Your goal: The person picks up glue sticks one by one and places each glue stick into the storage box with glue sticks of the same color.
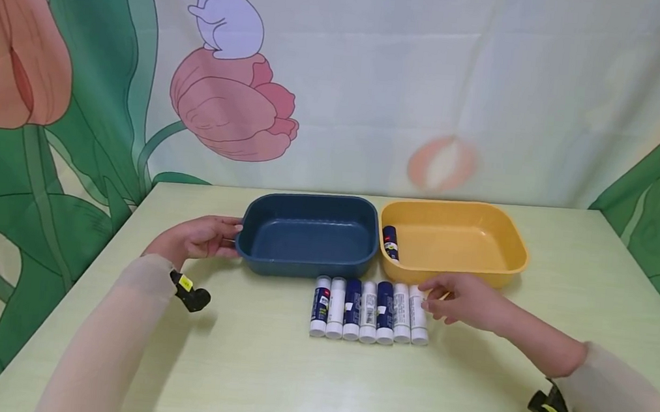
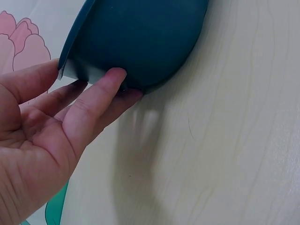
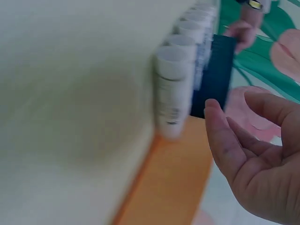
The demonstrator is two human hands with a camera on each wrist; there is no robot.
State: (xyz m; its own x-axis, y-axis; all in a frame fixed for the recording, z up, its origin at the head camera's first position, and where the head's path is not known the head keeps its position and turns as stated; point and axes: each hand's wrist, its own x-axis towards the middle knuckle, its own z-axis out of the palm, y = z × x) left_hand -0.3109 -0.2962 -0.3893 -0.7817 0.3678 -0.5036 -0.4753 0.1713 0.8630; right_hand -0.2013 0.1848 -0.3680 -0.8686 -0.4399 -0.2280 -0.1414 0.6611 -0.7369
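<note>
Several glue sticks (image 1: pixel 352 309), some navy and some white, lie side by side in a row before the two bins. My right hand (image 1: pixel 466 301) hovers beside the row's right end, fingers loosely bent and near the white end glue stick (image 1: pixel 418 315). Between thumb and fingertips there is a bare gap in the right wrist view, and the end glue stick (image 3: pixel 172 93) shows apart from them. At the left end of the dark blue bin (image 1: pixel 306 271), my left hand (image 1: pixel 203 237) touches rim and outer wall with extended fingers (image 2: pixel 89 105).
Right of the blue bin stands a yellow bin (image 1: pixel 466 270), with a navy glue stick (image 1: pixel 390 244) lying against its left wall. The pale table (image 1: pixel 267 384) meets a curtain (image 1: pixel 362 104) printed with tulips behind the bins.
</note>
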